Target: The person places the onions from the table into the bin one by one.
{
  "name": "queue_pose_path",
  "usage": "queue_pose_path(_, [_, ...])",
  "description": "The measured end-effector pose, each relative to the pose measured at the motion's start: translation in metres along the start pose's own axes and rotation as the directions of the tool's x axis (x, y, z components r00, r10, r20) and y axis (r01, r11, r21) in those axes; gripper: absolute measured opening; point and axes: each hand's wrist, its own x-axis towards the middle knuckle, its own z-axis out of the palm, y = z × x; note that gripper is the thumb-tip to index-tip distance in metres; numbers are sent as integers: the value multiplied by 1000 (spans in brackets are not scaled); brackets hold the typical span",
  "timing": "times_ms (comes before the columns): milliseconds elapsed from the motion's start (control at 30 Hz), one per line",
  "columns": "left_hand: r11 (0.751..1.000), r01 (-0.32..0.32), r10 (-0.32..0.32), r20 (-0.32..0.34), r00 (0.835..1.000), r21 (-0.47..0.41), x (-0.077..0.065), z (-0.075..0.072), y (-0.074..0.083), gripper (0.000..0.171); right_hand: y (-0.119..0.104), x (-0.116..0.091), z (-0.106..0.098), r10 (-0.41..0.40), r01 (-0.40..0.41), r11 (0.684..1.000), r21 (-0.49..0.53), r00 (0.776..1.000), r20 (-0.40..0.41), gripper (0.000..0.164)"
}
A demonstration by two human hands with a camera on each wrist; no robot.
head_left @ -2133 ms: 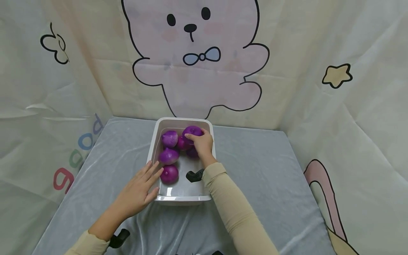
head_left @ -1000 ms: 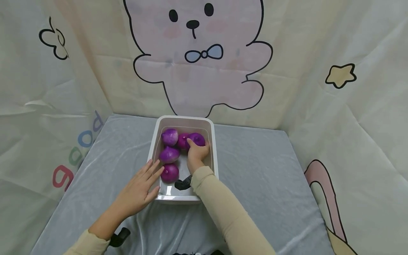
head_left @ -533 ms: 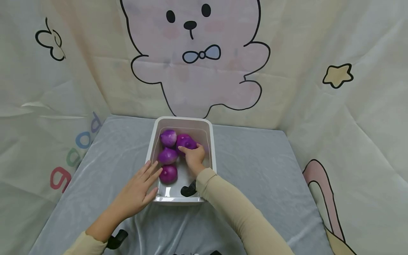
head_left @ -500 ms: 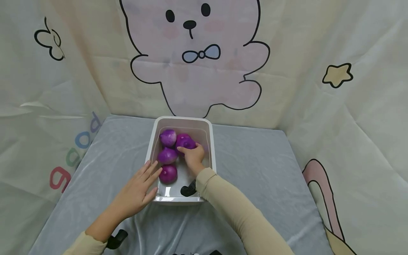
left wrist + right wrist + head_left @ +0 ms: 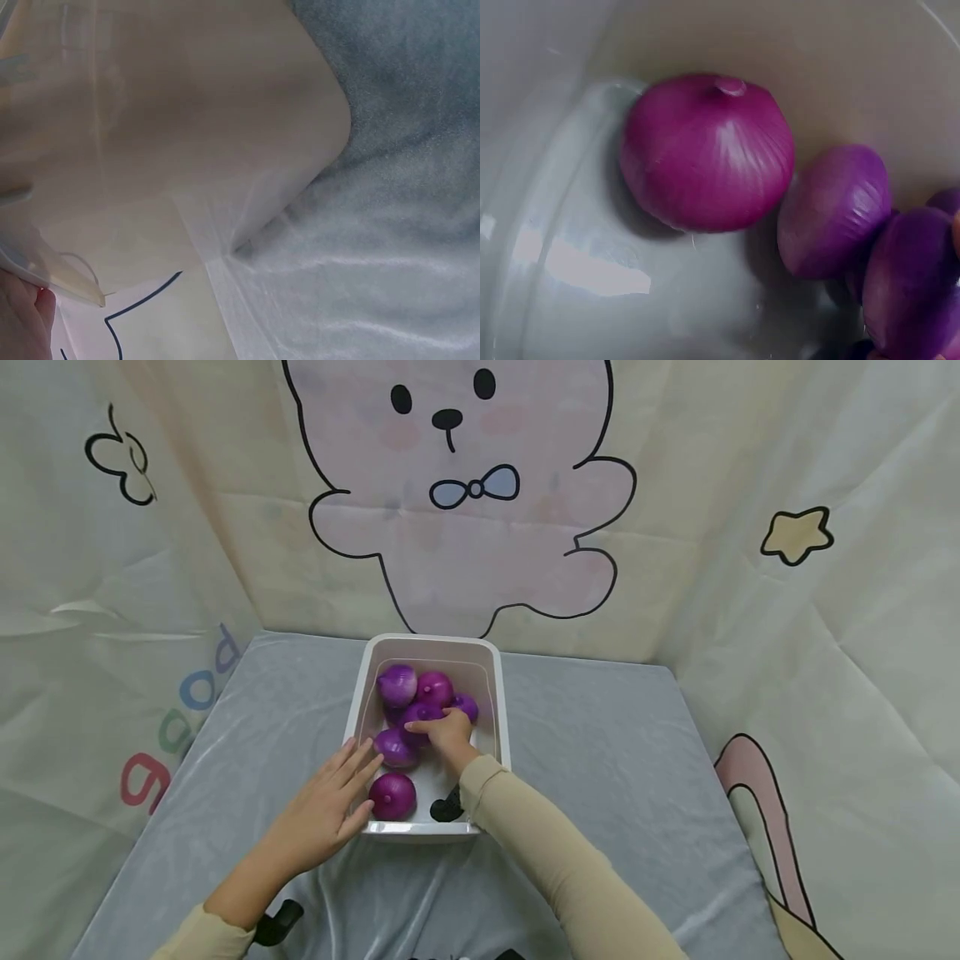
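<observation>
My right hand [image 5: 452, 733] reaches into a white plastic bin and grips a red onion [image 5: 422, 718], thumb across its top. In the right wrist view that onion [image 5: 911, 285] is at the right edge, beside a fingertip. Under and around it lie more: a pale purple onion [image 5: 397, 685] and a magenta onion [image 5: 435, 688] at the back, one darker onion [image 5: 466, 706] by the right wall, another [image 5: 396, 747] to the front left. Nearest me sits a round magenta onion [image 5: 392, 797]. My left hand [image 5: 326, 806], fingers straight, rests at the bin's left rim.
The white bin [image 5: 431, 829] stands on a grey cloth-covered table [image 5: 585, 760]. Printed curtains [image 5: 465, 577] hang behind and at both sides. The left wrist view mostly shows the bin's outer wall [image 5: 187, 112] and the cloth [image 5: 412, 150].
My right hand has carried the gripped onion leftward and nearer. The two front-left onions have shifted toward the near wall. A darker onion now shows at the right. My left hand stays put.
</observation>
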Motion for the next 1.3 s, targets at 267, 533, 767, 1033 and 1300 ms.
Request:
queue_pose_path(267, [1000, 14, -14, 3, 1000, -3, -1, -2, 1, 53, 6, 5, 0, 48, -49, 999, -15, 999, -13, 81])
queue_pose_path(533, [1000, 11, -11, 2, 1000, 1, 0, -1, 2, 53, 20, 13, -2, 87, -87, 995, -37, 996, -5, 75])
queue_pose_path(767, [1000, 0, 0, 1, 1000, 5, 1, 2, 1, 55, 22, 19, -7, -24, 34, 954, -297, 999, 39, 62])
queue_pose_path(1033, [1000, 20, -20, 8, 1000, -1, 1, 0, 1, 56, -20, 4, -35, -221, 257, 933, -254, 962, 160, 68])
queue_pose_path(1300, [1000, 19, -19, 9, 1000, -10, 1, -2, 3, 53, -33, -30, -124, -304, 274, 948, 160, 929, 212, 81])
